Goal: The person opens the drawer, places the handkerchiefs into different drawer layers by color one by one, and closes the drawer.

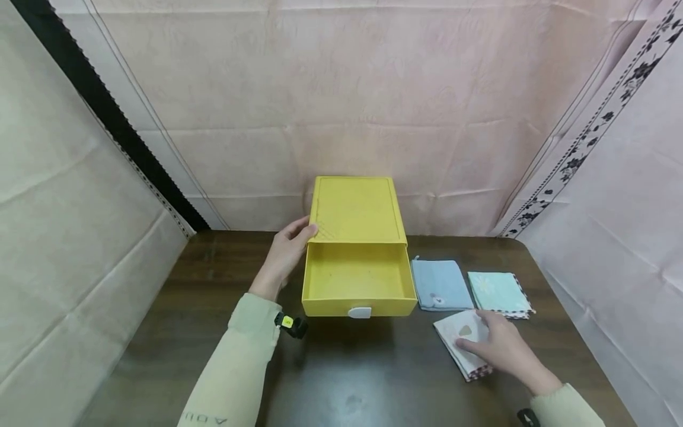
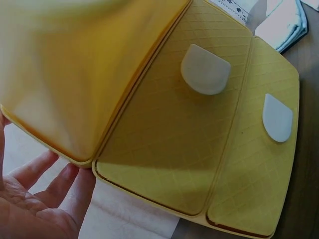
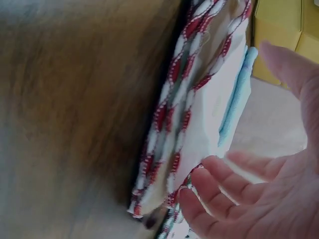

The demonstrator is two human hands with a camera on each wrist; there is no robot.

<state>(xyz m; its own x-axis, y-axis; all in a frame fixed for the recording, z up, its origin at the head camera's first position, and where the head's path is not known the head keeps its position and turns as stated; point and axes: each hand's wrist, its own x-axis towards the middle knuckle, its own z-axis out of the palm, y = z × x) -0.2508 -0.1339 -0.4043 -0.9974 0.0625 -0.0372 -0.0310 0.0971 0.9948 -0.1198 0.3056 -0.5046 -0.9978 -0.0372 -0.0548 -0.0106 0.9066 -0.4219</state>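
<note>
My left hand (image 1: 283,255) rests against the left side of a yellow drawer box (image 1: 357,207), thumb at its top front corner. The drawer (image 1: 331,307) at the top is pulled out, and nothing lies in it. In the left wrist view my extended fingers (image 2: 60,186) touch the box's edge. Spread over a folded white towel (image 1: 449,333) with a red-and-white stitched border is my right hand (image 1: 504,344). Seen from the right wrist, thumb and fingers stand wide apart, with fingertips (image 3: 199,174) right at the towel's edge.
Just right of the box lies a folded blue towel (image 1: 441,284), with a folded mint towel (image 1: 496,290) beyond it. Two lower drawer fronts with white handles (image 2: 205,69) show on the box. A pale cloth backdrop (image 1: 347,89) rises behind the dark wooden table (image 1: 347,379).
</note>
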